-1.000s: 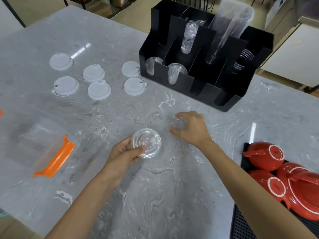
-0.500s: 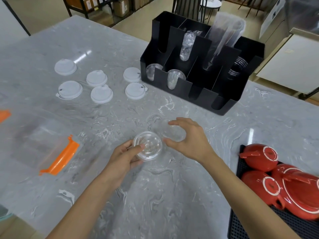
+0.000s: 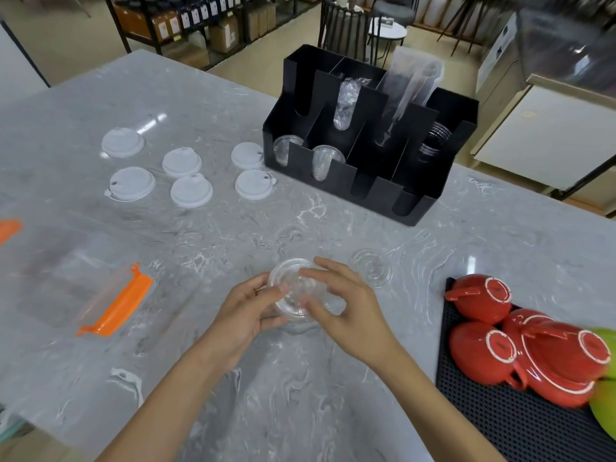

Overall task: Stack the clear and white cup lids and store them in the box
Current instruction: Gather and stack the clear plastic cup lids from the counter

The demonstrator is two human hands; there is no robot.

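Observation:
Both hands meet over the marble table (image 3: pixel 300 395) on clear cup lids (image 3: pixel 293 291). My left hand (image 3: pixel 246 311) grips the lids from the left with thumb on top. My right hand (image 3: pixel 343 308) holds a clear lid from the right, fingers curled over its rim. Another clear lid (image 3: pixel 371 271) lies flat just right of the hands. Several white lids (image 3: pixel 191 191) are spread on the table at the far left. The black compartment box (image 3: pixel 366 175) stands behind, with clear cups and lids in some slots.
An orange-edged clear plastic bag (image 3: pixel 113 305) lies at the left. Red ceramic teapots (image 3: pixel 533 348) sit on a black mat (image 3: pixel 500 421) at the right edge. Chairs and shelves stand beyond the table.
My right hand picked up a clear lid from the table and brought it left onto the lid in my left hand. The camera view tilted up.

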